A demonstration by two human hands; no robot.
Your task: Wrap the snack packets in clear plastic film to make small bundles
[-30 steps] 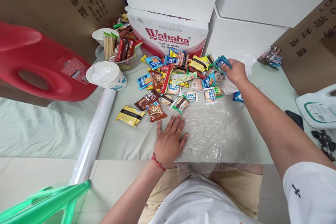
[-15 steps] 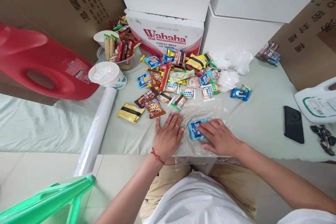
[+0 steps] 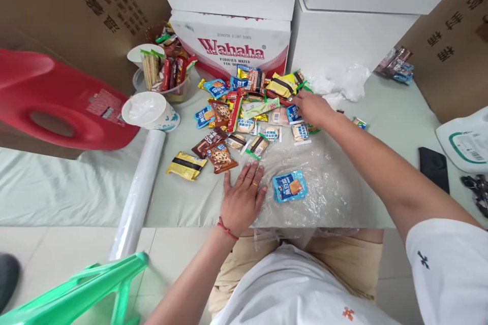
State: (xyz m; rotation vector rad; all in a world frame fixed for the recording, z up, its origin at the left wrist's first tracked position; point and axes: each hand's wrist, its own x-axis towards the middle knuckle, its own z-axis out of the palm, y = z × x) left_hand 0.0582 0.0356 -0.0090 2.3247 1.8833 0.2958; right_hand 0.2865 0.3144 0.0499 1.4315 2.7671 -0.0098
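Left hand (image 3: 241, 198) flat on plastic sheet (image 3: 324, 183), one blue packet (image 3: 289, 186) there, right hand (image 3: 312, 106) touching snack pile (image 3: 244, 111)

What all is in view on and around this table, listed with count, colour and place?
Blue snack packet: one, on the clear plastic sheet by the near edge.
Pile of mixed snack packets: many, multicoloured, table centre.
Yellow-black packet: one, left of pile.
White film roll: one, left, overhanging the edge.
White paper cups: two, far left.
Wahaha carton: one, white-red, behind pile.
Red jug: one, far left.
Black phone: one, right.
Left hand: flat, at the sheet's left edge.
Right hand: reaching into the pile.
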